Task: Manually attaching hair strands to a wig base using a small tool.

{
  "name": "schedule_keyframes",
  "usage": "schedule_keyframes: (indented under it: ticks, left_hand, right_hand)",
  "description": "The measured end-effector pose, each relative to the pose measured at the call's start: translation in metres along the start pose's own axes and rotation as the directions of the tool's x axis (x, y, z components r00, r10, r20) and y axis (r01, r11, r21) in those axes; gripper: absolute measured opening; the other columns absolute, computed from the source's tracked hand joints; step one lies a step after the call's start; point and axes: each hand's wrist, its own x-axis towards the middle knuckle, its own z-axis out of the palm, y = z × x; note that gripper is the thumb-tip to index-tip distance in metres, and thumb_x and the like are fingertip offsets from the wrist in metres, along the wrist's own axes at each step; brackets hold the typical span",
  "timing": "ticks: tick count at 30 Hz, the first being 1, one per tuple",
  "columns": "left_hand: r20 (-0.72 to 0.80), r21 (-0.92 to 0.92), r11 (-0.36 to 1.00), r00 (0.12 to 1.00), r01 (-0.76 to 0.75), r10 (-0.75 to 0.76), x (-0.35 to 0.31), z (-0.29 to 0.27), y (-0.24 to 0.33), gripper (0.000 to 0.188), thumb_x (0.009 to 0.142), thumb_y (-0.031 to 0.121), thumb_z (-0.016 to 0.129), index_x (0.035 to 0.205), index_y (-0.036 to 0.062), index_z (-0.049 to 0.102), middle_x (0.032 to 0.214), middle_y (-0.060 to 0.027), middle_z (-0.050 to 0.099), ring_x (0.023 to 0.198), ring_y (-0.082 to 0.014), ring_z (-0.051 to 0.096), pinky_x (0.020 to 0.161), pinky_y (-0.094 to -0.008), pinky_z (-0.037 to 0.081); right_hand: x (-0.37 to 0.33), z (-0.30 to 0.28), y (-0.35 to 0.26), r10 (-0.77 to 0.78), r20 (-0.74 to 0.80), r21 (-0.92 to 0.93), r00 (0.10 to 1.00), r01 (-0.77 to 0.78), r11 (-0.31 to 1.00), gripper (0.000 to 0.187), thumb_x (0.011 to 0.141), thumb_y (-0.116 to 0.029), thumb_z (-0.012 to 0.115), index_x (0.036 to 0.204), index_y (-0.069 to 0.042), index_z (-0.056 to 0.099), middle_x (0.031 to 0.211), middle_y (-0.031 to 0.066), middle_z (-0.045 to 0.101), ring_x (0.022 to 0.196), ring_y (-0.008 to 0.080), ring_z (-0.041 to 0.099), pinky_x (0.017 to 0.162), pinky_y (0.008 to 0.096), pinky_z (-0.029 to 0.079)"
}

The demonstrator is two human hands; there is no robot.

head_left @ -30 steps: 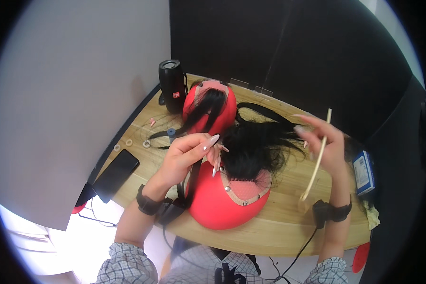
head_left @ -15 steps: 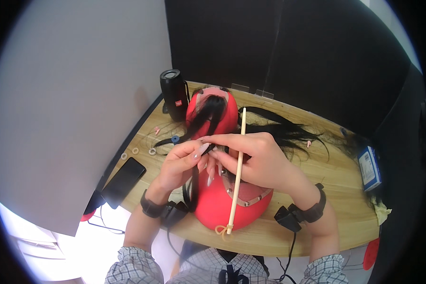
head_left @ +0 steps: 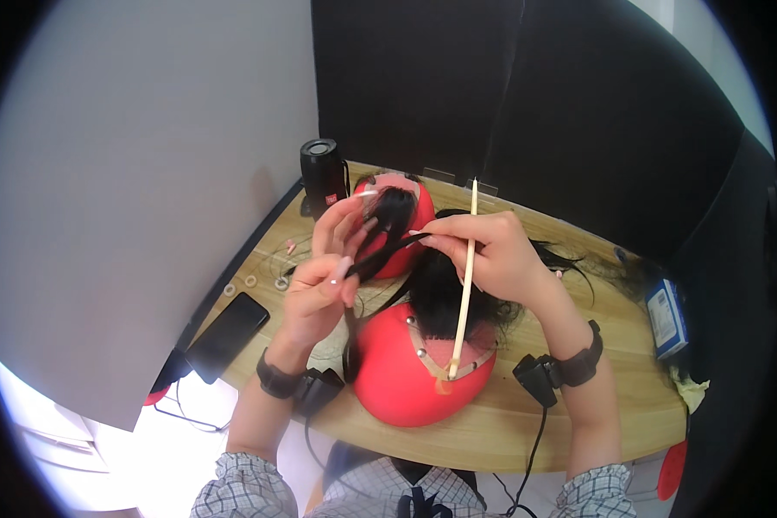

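My left hand [head_left: 312,304] pinches a strand of black hair [head_left: 388,252] between thumb and finger, its other fingers raised. The strand's other end is between the fingertips of my right hand [head_left: 502,257]. Also in my right hand, a thin pale stick [head_left: 463,319] stands at a slant, with a tan band at its lower end. Below my hands, a red head form [head_left: 395,380] carries a pink mesh cap [head_left: 483,340] edged with tan tape and round-headed pins. Black hair [head_left: 439,298] spreads from that mesh. Behind my left fingers stands a second red form [head_left: 426,210] with hair.
A black cylindrical speaker [head_left: 323,181] stands at the back left. Nearer are a dark phone [head_left: 227,335] and small pale rings [head_left: 250,281]. At right lie a blue-and-white box [head_left: 666,318] and a crumpled yellowish piece [head_left: 692,394]. Cabled straps circle both wrists.
My hands have moved apart, drawing the strand out between them. My right hand has risen to the right with the stick, and more of the near form's hair and mesh shows.
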Motion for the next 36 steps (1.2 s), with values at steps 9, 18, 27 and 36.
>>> schedule_keyframes:
  ticks: [9,18,27,36]
  left_hand:
    - [0.008,-0.305,0.952,1.000,-0.011,0.014,0.002,-0.008,0.019,0.038,0.093,0.019,0.047,0.056,0.0122,0.040,0.067,-0.0020,0.044,0.055,-0.0113,0.042,0.093,-0.0354,0.042]
    - [0.084,-0.126,0.973,0.979,0.194,-0.184,-0.005,-0.019,0.003,0.026,0.099,0.026,0.043,0.084,0.0050,0.047,0.089,-0.0071,0.050,0.059,-0.0059,0.040,0.054,-0.0194,0.032]
    - [0.147,-0.064,0.907,0.903,0.416,-0.404,-0.007,0.001,0.009,0.027,0.101,0.027,0.042,0.084,0.0065,0.049,0.092,-0.0058,0.054,0.060,-0.0052,0.038,0.053,-0.0188,0.031]
    - [0.125,0.032,0.892,0.883,0.451,-0.452,-0.011,0.004,0.007,0.028,0.101,0.025,0.042,0.082,0.0058,0.051,0.077,-0.0003,0.047,0.060,-0.0054,0.036,0.052,-0.0199,0.030]
  right_hand:
    - [0.025,-0.028,0.078,0.329,0.101,0.203,0.939,-0.344,0.917,0.017,0.087,-0.013,0.064,0.097,-0.001,0.070,0.060,0.0014,0.058,0.046,0.0075,0.052,0.042,0.0234,0.040]
    - [0.015,-0.039,0.021,0.235,-0.244,0.194,0.941,-0.190,0.962,0.041,0.086,-0.014,0.067,0.125,-0.006,0.058,0.055,-0.0028,0.054,0.047,0.0031,0.051,0.044,0.0195,0.039]
    - [-0.008,0.013,-0.039,-0.166,0.110,0.101,0.980,0.155,0.983,0.037,0.078,-0.014,0.070,0.114,-0.007,0.064,0.074,0.0090,0.067,0.062,0.0200,0.066,0.062,0.0287,0.052]
    - [-0.013,0.028,-0.021,-0.297,-0.003,-0.060,0.955,0.296,0.953,0.024,0.077,-0.011,0.067,0.101,-0.007,0.067,0.067,0.0069,0.065,0.057,0.0222,0.064,0.055,0.0302,0.051]
